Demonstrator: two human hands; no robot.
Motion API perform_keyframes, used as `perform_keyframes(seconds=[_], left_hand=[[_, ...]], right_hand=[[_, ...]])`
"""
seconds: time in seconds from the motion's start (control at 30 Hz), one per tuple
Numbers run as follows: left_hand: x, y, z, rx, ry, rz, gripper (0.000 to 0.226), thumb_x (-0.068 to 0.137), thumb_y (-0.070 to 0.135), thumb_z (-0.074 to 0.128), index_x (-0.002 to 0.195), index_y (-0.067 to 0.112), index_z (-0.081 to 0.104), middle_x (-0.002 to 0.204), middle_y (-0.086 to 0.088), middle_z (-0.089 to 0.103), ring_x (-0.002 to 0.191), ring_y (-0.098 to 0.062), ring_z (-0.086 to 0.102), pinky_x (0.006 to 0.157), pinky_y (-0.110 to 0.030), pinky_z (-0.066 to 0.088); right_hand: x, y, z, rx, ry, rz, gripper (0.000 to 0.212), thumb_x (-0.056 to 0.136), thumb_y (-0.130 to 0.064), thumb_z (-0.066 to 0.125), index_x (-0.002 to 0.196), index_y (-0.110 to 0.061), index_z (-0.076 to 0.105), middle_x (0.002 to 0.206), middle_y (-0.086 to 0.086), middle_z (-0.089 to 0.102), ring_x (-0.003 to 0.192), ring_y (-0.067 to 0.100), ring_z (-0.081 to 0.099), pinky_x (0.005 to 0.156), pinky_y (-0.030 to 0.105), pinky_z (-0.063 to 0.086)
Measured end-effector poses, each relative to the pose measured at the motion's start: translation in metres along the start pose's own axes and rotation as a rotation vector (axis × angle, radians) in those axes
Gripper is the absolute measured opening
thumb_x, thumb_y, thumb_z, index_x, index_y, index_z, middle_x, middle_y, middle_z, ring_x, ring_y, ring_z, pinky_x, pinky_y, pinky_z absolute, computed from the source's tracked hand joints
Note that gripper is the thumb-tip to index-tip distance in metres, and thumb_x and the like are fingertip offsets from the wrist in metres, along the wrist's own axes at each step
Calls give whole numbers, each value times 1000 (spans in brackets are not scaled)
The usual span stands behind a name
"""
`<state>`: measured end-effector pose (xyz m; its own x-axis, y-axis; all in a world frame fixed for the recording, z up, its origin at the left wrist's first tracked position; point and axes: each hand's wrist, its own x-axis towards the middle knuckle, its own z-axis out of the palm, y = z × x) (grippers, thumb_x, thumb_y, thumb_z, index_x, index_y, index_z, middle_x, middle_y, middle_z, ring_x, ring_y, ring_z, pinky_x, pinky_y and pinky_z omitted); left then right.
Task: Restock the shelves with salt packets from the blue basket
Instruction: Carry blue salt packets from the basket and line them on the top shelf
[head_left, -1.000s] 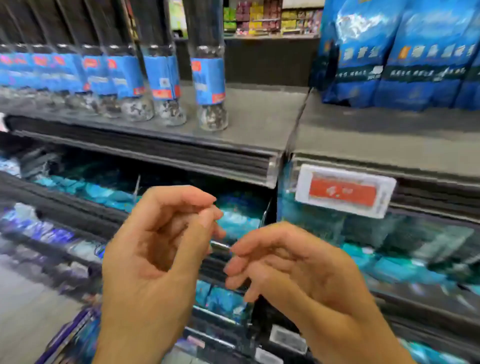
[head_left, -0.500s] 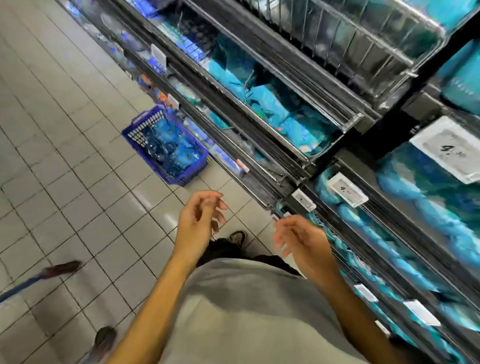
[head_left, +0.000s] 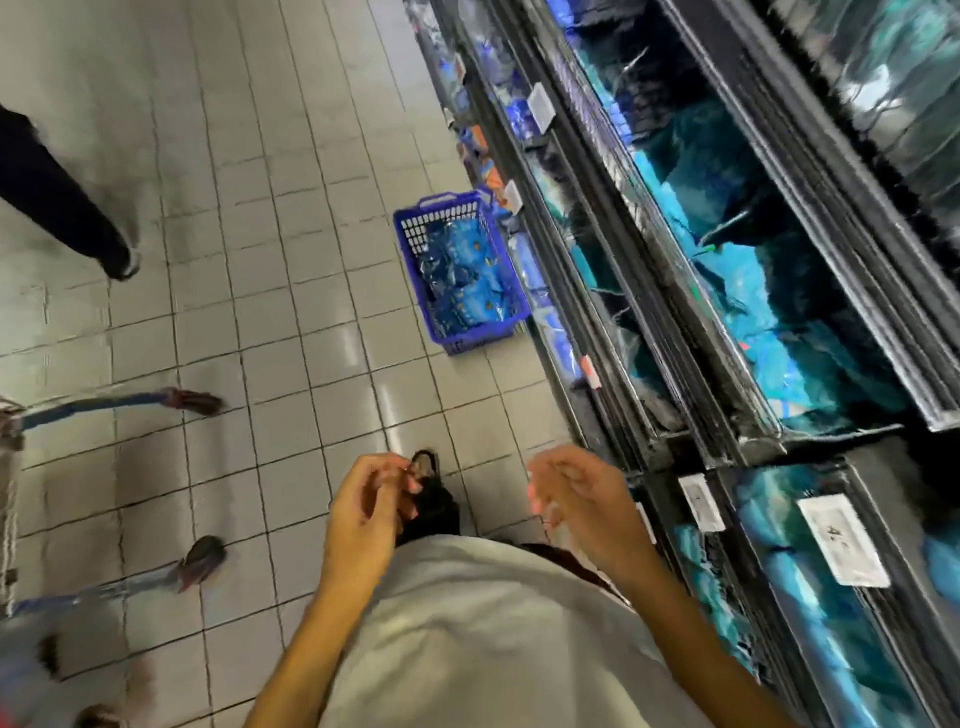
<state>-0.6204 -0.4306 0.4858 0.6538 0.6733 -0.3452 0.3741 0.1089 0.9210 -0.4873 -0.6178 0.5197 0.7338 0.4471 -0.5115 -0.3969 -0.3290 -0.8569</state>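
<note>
A blue plastic basket (head_left: 457, 340) stands on the tiled floor against the foot of the shelving, ahead of me. Several blue salt packets (head_left: 467, 275) lie inside it. Shelves (head_left: 727, 332) on the right hold more blue and turquoise packets behind their front rails. My left hand (head_left: 363, 512) and my right hand (head_left: 582, 499) hang in front of my waist, well short of the basket. Both have loosely curled fingers and hold nothing.
Another person's dark trouser leg and shoe (head_left: 117, 260) stand at the upper left. More feet (head_left: 200, 558) and part of a trolley (head_left: 8, 493) are at the left edge. White price tags (head_left: 841, 540) hang on the shelf rails. My own shoe (head_left: 426, 467) shows between my hands.
The view has dropped from the upper shelf to the floor and turned, so the basket now lies straight ahead. My hands have lowered to my waist and moved apart, both holding nothing.
</note>
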Motion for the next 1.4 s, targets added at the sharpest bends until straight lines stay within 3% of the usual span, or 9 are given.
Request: perform_keyframes(seconds=[0.13,0.33,0.43,0.53,0.77,0.93,1.23,1.33,1.4], left_hand=[[34,-8,-39,-4,148,-82,26,105,18,48,92,29,68,82,-1,70,65,-13,63,61,-19,51],[131,9,-88,-28,230,-184,25,103,21,52,86,31,68,81,4,71,58,-2,61,54,-10,48],[189,31,-106,0,117,-171,21,104,14,49,92,19,66,81,1,70,61,-8,61,56,-13,49],[250,57,-109,21,3,-151,21,104,9,48,94,17,65,81,-5,69,64,-9,62,57,-16,48],[366,101,-62,115,-261,-218,22,105,11,45,97,15,65,86,-9,70,65,-11,63,52,-14,46],[434,102,-23,200,-324,-260,20,103,7,46,97,10,65,86,-12,69,58,-6,61,49,-14,46],[552,4,60,347,-295,-469,17,101,9,49,92,8,63,83,-11,71,67,-19,67,54,-15,51],[599,-53,100,445,-370,-510,21,100,14,48,87,5,63,85,-17,73,79,-27,71,76,-33,58],[634,-96,127,509,-423,-499,21,99,15,50,89,1,62,91,-22,71,89,-34,71,84,-41,53]], right_hand=[[76,-44,38,37,-41,-9,19,97,-2,61,82,-12,69,64,2,68,53,14,61,44,23,45],[178,-105,115,22,-33,14,14,97,0,57,86,-5,64,65,6,66,51,14,59,43,23,46],[207,-122,137,6,13,52,12,97,-7,61,85,-7,65,65,4,69,54,14,61,45,23,47],[220,-126,143,-75,40,43,10,97,-13,63,90,-12,69,74,5,73,61,15,66,52,23,51],[240,-118,122,-129,209,94,18,99,-8,58,90,-19,70,78,7,73,65,20,69,54,29,54],[291,-106,101,-75,243,187,29,100,-7,57,85,-28,71,75,8,72,61,19,68,50,28,53],[494,-25,83,-137,156,469,21,99,-2,53,87,-14,66,69,4,71,58,12,68,48,22,53],[575,18,85,-143,188,531,17,101,-3,50,90,-8,63,71,4,67,59,10,66,48,20,53],[629,53,89,-123,207,570,14,102,-4,49,95,-4,62,73,6,66,55,5,66,47,18,51]])
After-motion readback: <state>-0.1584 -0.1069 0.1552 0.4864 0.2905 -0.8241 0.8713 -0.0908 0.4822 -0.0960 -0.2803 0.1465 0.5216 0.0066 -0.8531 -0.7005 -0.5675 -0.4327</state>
